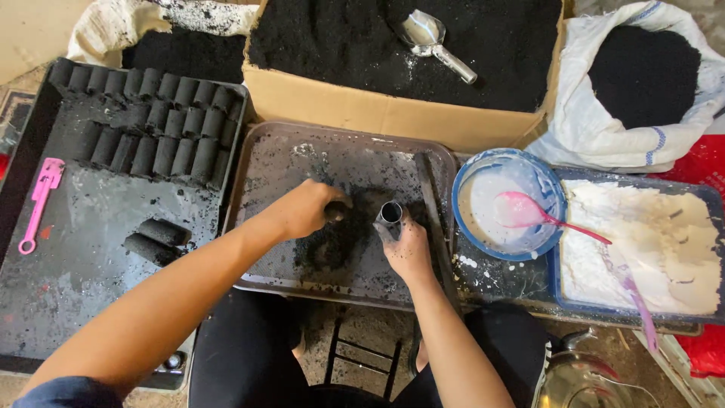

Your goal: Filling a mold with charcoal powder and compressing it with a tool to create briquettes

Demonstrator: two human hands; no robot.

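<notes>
My right hand grips a short metal tube standing upright on a dirty metal tray. My left hand is closed around a dark handle-like tool just left of the tube, over a pile of black powder on the tray. The tool's end is hidden by the fingers.
A black tray at left holds rows of black cylinders and a pink tool. Behind are a cardboard box of black powder with a metal scoop, and a white sack. At right, a blue bowl with a pink spoon and a tray of white powder.
</notes>
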